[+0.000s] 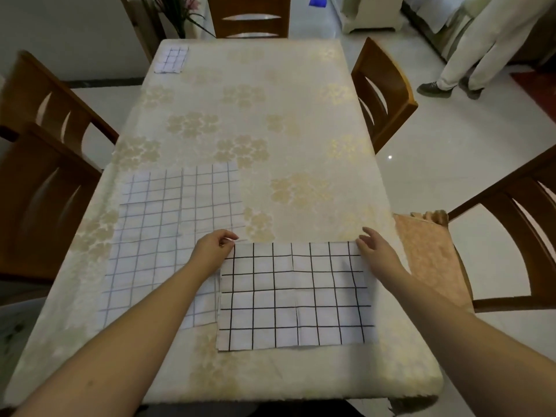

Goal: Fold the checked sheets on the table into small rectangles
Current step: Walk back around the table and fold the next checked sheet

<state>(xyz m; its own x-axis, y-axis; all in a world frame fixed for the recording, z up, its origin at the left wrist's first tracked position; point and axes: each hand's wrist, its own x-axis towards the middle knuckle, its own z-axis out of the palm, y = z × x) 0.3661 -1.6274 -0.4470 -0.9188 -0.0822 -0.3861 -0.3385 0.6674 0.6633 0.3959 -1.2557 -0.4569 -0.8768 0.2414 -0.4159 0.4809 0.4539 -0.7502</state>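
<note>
A white sheet with bold black checks lies folded flat near the table's front edge. My left hand pinches its far left corner. My right hand rests with relaxed fingers on its far right corner. To the left, a larger sheet with faint blue checks lies spread out, partly under the black-checked one and under my left forearm. A small folded blue-checked rectangle sits at the table's far left corner.
The table wears a cream floral cloth. Wooden chairs stand at the left, far end and right; the nearest right chair has a peach cushion. A person's legs stand at the far right.
</note>
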